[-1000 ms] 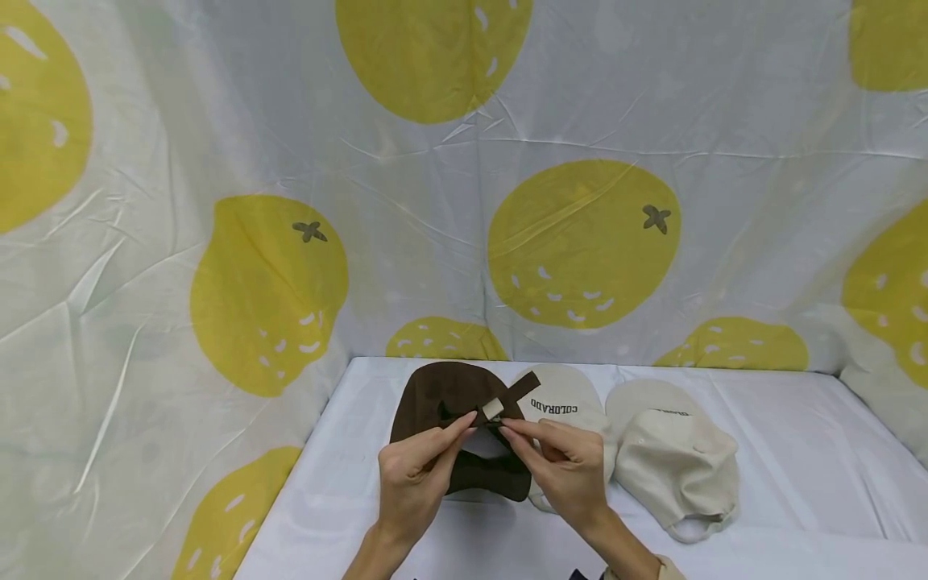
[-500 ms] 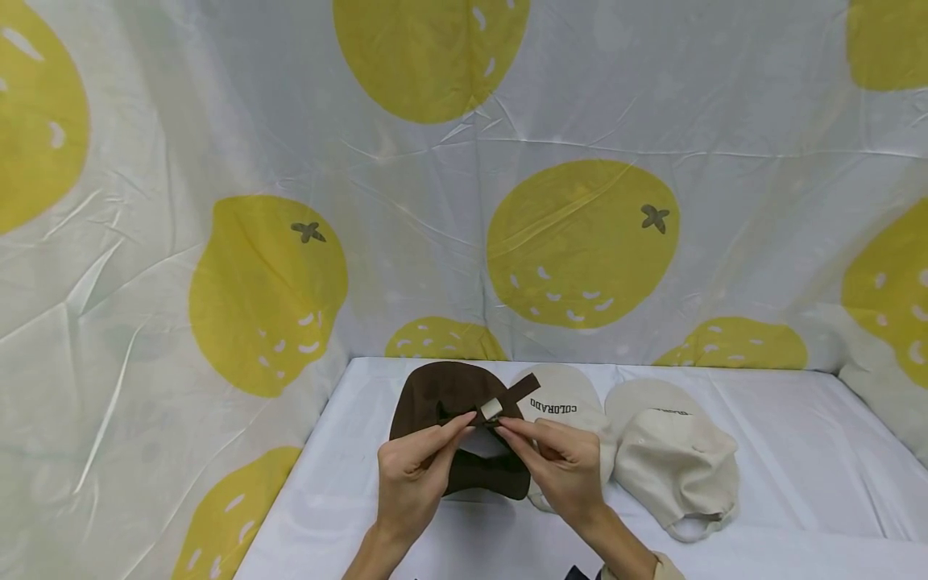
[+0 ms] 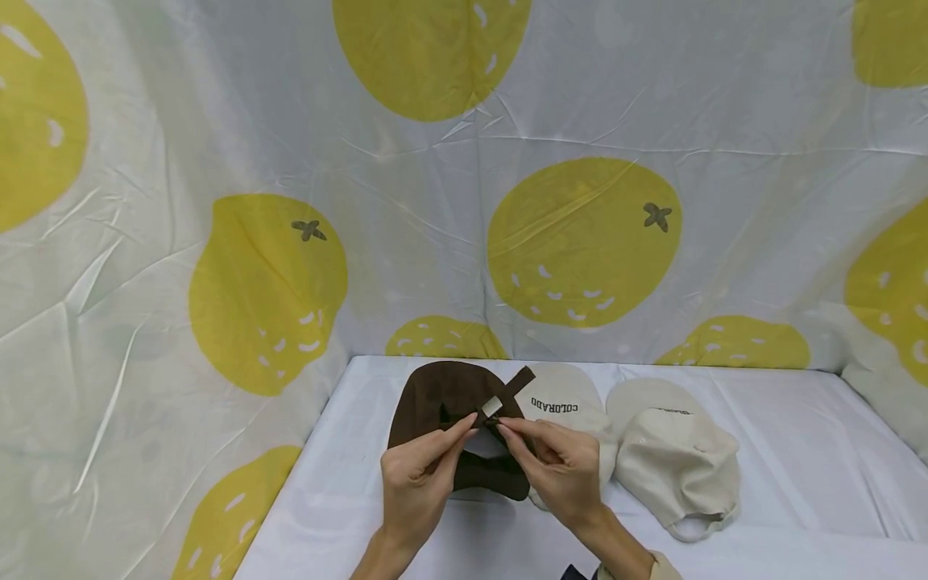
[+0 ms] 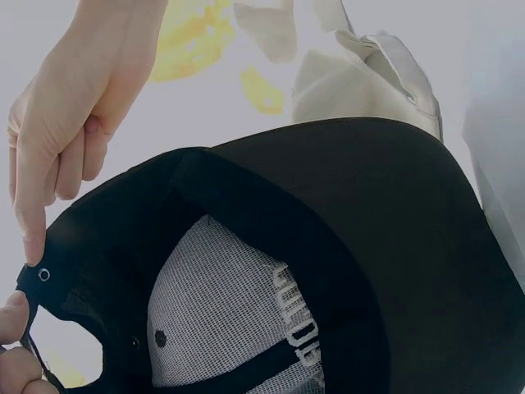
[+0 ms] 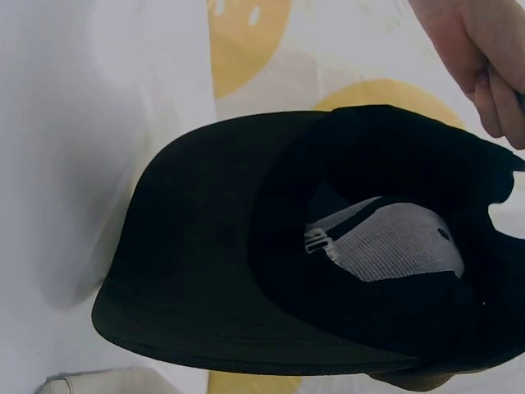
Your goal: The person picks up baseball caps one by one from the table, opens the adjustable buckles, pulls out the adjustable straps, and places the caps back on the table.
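**Two hands pinch the strap of a brown cap**

On the far left, past the left hand [image 3: 419,475], hangs a white cloth [image 3: 413,258] with big yellow lemons. It goes on behind both hands too. The left hand pinches the cap's strap [image 3: 520,380] between thumb and finger.

The brown cap [image 3: 442,395] is just past the left hand's fingertips, and it reaches across to the right hand's fingertips. From the left wrist, you can see inside it: there is white net [image 4: 221,304], and the dark brim [image 4: 361,164] sticks out to the right of the fingers.

A small pale square [image 3: 492,407] sits on the strap, between the two hands. The loose end of the strap pokes up just past the right hand [image 3: 561,467]. The right hand pinches the strap too, with thumb and finger.

Behind the right hand is a cream cap [image 3: 561,383] that says COLORADO upside down. To the right of that hand, near it, lies another pale cap [image 3: 674,463]. The white table [image 3: 805,459] runs on farther right.
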`<state>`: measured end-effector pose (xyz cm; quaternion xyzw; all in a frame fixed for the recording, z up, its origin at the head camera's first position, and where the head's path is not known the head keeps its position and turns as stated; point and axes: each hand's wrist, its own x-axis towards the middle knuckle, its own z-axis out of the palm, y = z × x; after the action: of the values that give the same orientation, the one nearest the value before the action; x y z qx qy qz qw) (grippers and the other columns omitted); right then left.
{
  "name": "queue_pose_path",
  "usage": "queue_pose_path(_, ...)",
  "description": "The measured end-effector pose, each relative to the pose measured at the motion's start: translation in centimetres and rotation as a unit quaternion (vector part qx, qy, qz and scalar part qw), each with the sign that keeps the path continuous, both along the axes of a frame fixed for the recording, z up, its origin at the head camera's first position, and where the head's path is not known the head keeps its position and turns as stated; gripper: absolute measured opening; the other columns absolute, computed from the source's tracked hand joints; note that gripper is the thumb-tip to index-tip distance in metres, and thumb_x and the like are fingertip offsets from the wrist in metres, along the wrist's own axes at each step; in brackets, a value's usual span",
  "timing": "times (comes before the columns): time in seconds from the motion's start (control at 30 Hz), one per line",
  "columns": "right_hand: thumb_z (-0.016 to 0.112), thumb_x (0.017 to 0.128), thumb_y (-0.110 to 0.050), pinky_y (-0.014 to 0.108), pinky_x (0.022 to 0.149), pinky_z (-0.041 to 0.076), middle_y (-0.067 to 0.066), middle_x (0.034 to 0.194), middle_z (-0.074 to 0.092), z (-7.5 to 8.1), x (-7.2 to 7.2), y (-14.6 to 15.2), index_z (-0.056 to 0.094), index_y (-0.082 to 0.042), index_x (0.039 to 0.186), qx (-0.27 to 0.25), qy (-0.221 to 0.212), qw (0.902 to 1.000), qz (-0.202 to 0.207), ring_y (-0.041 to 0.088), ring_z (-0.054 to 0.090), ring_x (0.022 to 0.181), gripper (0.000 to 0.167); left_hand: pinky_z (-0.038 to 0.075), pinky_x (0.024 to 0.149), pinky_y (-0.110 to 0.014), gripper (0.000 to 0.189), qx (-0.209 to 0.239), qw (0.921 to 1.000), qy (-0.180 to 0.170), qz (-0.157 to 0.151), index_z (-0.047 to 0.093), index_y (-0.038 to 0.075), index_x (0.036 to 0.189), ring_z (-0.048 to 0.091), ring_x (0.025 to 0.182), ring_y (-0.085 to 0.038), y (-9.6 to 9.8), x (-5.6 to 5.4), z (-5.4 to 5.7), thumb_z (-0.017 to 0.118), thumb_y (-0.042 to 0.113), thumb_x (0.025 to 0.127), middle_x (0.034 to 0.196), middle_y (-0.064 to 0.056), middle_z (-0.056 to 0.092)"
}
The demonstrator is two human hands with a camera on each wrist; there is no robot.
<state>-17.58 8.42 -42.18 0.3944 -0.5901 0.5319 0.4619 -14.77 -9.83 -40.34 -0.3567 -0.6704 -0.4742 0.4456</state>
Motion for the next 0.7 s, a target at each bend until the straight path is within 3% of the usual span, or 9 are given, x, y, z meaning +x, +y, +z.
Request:
queue_pose_path(0.23,0.075,0.095,-0.007,0.008,0.044,0.02,-0.006,0.053,0.047,0.04,0.1,-0.23,0.078,0.007,0.091,0.002,0.027,0.9994,-0.022,-0.002,0.025,0.048,0.015,0.024,0.043,-0.01,0.039,0.001,0.9999,0.006,0.01,0.078,-0.007,0.107,0.029,0.045,-0.002,0.15,0.18,-0.14,0.077,-0.024,0.072,0.062,-0.005,0.068)
queue_pose_path(0.5,0.075,0.095,-0.008,0.008,0.044,0.02,-0.008,0.049,0.035,0.0,0.08,0.02,0.078,0.008,0.091,-0.002,0.024,0.9989,-0.04,-0.002,0.022,0.048,0.016,0.024,0.043,-0.01,0.041,0.009,0.9999,0.004,0.013,0.078,-0.008,0.107,0.03,0.045,-0.001,0.03,0.44,-0.33,0.076,-0.026,0.07,0.064,-0.009,0.07)
queue_pose_path(0.57,0.075,0.094,-0.007,0.008,0.044,0.02,-0.008,0.049,0.036,0.01,0.01,0.16,0.078,0.009,0.091,-0.005,0.022,0.9989,-0.04,-0.002,0.022,0.048,0.016,0.024,0.044,-0.01,0.039,0.009,0.9998,0.002,0.017,0.078,-0.007,0.107,0.029,0.045,-0.001,-0.11,0.47,-0.41,0.077,-0.024,0.072,0.061,-0.006,0.067)
queue_pose_path(0.7,0.076,0.093,-0.006,0.009,0.044,0.019,-0.007,0.05,0.035,0.04,-0.12,0.43,0.078,0.01,0.091,-0.011,0.021,0.9988,-0.043,-0.001,0.021,0.049,0.016,0.023,0.044,-0.01,0.019,0.004,0.9996,-0.002,0.026,0.079,-0.006,0.107,0.028,0.045,-0.001,-0.51,0.57,-0.65,0.077,-0.005,0.089,0.056,-0.001,0.061)
